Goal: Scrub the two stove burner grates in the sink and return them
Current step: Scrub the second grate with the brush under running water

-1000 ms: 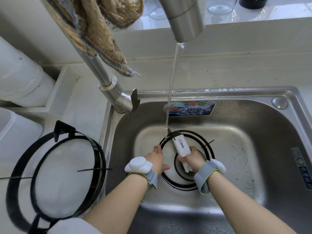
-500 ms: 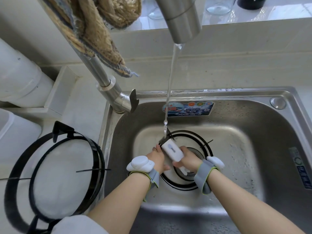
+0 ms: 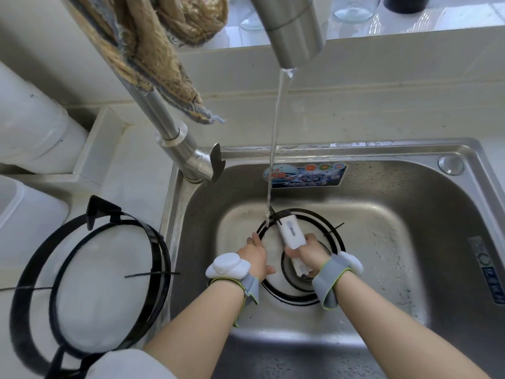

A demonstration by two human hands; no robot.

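Observation:
A black ring-shaped burner grate (image 3: 332,231) lies on the floor of the steel sink (image 3: 426,203), under a thin stream of water. My left hand (image 3: 254,255) grips the grate's left rim. My right hand (image 3: 308,251) holds a white brush (image 3: 292,232), whose far end is pressed on the grate's upper rim where the water lands. A second black grate (image 3: 157,250) rests on the white counter left of the sink. Both wrists carry grey straps with white devices.
The steel tap (image 3: 295,31) arches overhead from its base (image 3: 188,157) at the sink's left corner. A brown cloth (image 3: 153,56) hangs over the tap's neck. A white pipe (image 3: 35,127) and a white container (image 3: 24,203) stand on the left.
My right hand swung the brush leftward to the rim near my left hand, then back to the right along the grate's upper rim. My left hand stayed on the rim.

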